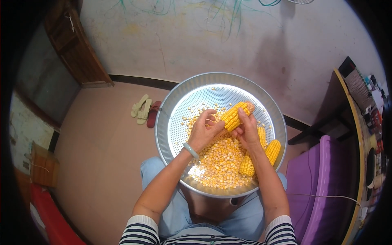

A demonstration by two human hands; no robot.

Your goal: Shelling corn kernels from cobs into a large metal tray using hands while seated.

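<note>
My right hand (pixel 248 130) grips an ear of yellow corn (pixel 234 116), its thumb lying along the kernels. A bare patch of cob shows at the ear's upper right end. My left hand (pixel 206 128), with a pale bangle (pixel 191 151) at the wrist, has its thumb against the ear's lower left side and its fingers curled. Whether it also holds something underneath is hidden. Both hands are over a round perforated metal pan (pixel 180 88) on my lap. Loose corn kernels (pixel 222 162) heap in its near half. More ears, including one at the right (pixel 272 151), lie by my right forearm.
Pale green slippers (pixel 143 111) and dark red slippers (pixel 153 114) rest on the floor left of the pan. At right stand a purple lidded bin (pixel 306 171) and a cluttered table (pixel 349 92). A cable (pixel 330 196) crosses the bin. A wooden door (pixel 78 49) stands far left.
</note>
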